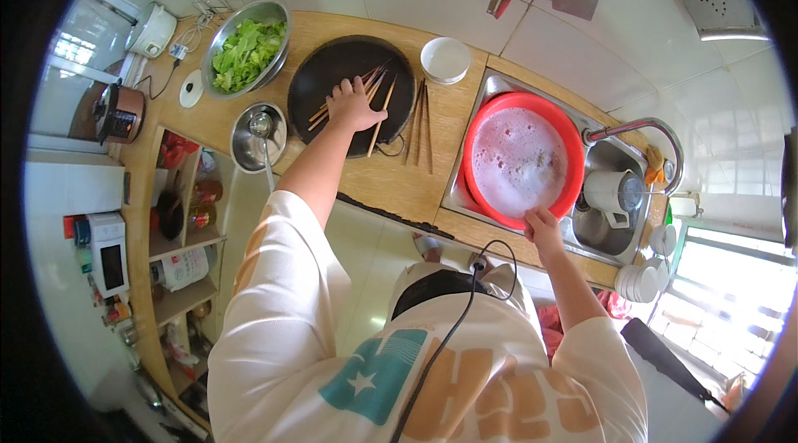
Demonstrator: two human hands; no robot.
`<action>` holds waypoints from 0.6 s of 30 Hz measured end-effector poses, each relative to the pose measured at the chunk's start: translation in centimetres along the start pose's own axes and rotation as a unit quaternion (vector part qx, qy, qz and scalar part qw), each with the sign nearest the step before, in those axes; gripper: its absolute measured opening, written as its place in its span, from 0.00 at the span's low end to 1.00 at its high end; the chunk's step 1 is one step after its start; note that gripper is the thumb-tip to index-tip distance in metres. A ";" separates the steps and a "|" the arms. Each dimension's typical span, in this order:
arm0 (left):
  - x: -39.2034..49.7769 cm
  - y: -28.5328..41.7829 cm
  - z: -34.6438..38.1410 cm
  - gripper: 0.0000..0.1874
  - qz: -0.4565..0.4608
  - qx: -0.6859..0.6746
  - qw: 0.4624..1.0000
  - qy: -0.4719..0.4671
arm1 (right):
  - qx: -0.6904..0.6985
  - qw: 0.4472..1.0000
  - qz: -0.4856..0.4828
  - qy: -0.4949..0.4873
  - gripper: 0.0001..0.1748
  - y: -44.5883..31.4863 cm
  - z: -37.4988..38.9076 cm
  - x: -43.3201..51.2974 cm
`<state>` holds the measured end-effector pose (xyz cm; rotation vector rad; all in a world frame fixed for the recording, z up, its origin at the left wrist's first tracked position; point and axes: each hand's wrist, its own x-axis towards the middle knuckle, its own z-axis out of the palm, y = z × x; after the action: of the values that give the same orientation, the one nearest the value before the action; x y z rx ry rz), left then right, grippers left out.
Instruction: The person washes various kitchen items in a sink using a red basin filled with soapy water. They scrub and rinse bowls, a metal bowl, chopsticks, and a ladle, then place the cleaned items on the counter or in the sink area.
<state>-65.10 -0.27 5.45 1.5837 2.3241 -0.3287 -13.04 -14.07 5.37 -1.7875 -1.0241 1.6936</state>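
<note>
My left hand (352, 107) lies over several wooden chopsticks (376, 89) on a round black board (312, 78). Its fingers are spread and the thumb points right, beside a lone chopstick (383, 116); whether the fingers grip any is hidden. Three darker chopsticks (419, 128) lie on the wooden counter (380, 187) just right of the board. My right hand (543, 231) holds the near rim of a red plastic basin (575, 156), its fingertips at the inner edge. Foamy water (517, 159) fills the basin, which sits over the left sink bowl.
Left of the board are a steel bowl of leafy greens (249, 56) and a smaller steel bowl (240, 147) with a ladle (260, 126). White bowls (445, 59) stand behind. A white jug (608, 190) lies in the right sink bowl (598, 231), below an arched faucet (648, 124).
</note>
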 end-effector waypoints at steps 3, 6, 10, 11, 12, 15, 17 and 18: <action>-0.2 1.8 0.9 0.44 0.054 -0.011 0.996 0.071 | 0.055 0.997 0.040 0.037 0.12 1.1 -3.3 -1.5; 1.9 2.1 3.4 0.23 0.063 0.021 0.990 0.128 | 0.104 0.990 0.069 0.061 0.10 3.5 -6.7 -1.6; 3.8 1.3 3.8 0.10 0.004 -0.024 0.995 0.097 | 0.135 0.984 0.090 0.069 0.10 3.8 -7.8 -1.4; 4.2 1.0 4.4 0.12 -0.010 -0.004 0.996 0.090 | 0.133 0.985 0.087 0.061 0.10 4.0 -7.8 -0.9; 3.6 2.0 4.3 0.14 -0.015 -0.039 0.994 0.100 | 0.132 0.986 0.084 0.059 0.10 4.0 -8.1 -0.5; -0.5 4.6 3.4 0.19 -0.034 -0.134 0.981 0.136 | 0.155 0.983 0.075 0.065 0.11 2.5 -7.8 0.0; -3.0 7.1 4.2 0.22 -0.036 -0.181 0.971 0.151 | 0.157 0.985 0.059 0.047 0.11 2.7 -8.5 1.4; -4.5 8.9 4.6 0.23 -0.038 -0.197 0.969 0.145 | 0.157 0.986 0.051 0.036 0.11 3.0 -8.9 2.0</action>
<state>-54.70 -2.60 2.78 1.4200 2.4645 0.3558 -3.81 -12.93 2.97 -1.7020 -0.6047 1.7264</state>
